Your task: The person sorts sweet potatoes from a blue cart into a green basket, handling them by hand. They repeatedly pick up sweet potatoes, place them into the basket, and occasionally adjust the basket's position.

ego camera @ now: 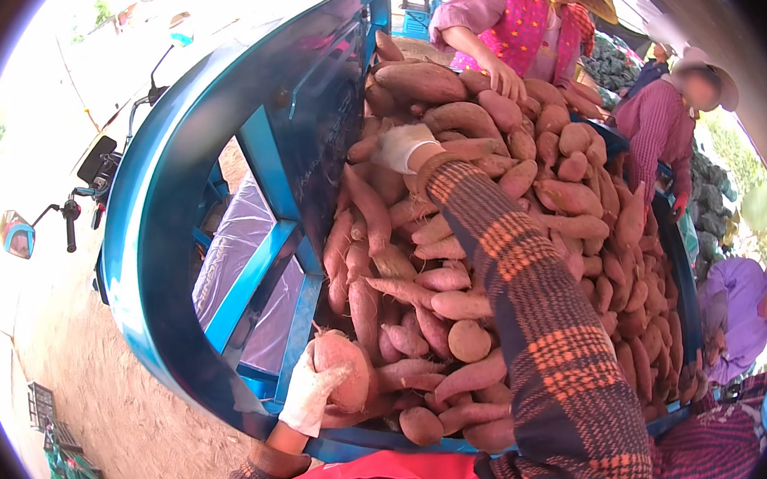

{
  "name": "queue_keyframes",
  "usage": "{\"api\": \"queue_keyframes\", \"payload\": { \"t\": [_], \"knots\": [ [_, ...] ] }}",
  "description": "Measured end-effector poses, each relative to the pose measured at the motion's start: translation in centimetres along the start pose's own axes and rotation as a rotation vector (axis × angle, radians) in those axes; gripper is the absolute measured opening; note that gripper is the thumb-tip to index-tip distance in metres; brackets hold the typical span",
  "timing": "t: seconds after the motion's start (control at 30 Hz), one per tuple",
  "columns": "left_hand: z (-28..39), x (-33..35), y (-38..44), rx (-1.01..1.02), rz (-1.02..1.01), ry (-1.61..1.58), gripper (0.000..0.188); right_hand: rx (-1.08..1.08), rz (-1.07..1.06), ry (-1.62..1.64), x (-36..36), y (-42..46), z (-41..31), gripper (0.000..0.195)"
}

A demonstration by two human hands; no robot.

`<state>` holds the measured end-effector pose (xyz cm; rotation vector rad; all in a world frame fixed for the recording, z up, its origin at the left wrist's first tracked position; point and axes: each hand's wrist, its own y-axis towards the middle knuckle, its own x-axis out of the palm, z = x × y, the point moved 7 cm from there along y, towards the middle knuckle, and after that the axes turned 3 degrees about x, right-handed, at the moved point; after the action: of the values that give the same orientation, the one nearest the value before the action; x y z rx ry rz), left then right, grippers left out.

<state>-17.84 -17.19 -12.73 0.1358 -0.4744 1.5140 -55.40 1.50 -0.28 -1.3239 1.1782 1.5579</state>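
My left hand (307,395), in a white glove, grips a large round sweet potato (345,370) at the near left corner of the cargo bed. A thin root sticks out of its top. My right arm stretches across a deep heap of reddish sweet potatoes (446,305). At its far end my right hand (401,146), also gloved in white, rests against the heap beside the bed's front panel. The glove's back faces me and its fingertips are hidden, so I cannot tell whether it holds one. Just right of it lies a long sweet potato (475,147).
The heap fills a blue cargo tricycle's bed, with a curved frame (135,220) at left. Across from me, a person's hand (506,79) touches sweet potatoes. Other people stand along the right side, near stacked dark sacks (708,197). Crates (48,416) lie on the ground.
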Motion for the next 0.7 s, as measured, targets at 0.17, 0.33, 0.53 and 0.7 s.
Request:
{"api": "queue_keyframes", "payload": {
  "t": [0.17, 0.33, 0.53, 0.7],
  "knots": [
    [0.4, -0.3, -0.9, -0.061, 0.096, 0.055, 0.068, -0.195, -0.058, 0.073, 3.3, -0.6, -0.9, 0.063],
    [-0.5, -1.0, -0.4, -0.027, 0.095, 0.113, 0.066, -0.346, -0.226, 0.345, 6.6, -5.8, 1.0, 0.033],
    [0.4, -0.7, -0.4, -0.021, 0.132, 0.061, 0.070, -0.309, -0.583, 0.023, 1.2, -18.9, -0.6, 0.064],
    [0.6, -0.2, -0.3, 0.005, 0.086, 0.097, 0.070, -0.394, -0.351, 0.018, -3.1, -25.3, 0.4, 0.074]
  ]
}}
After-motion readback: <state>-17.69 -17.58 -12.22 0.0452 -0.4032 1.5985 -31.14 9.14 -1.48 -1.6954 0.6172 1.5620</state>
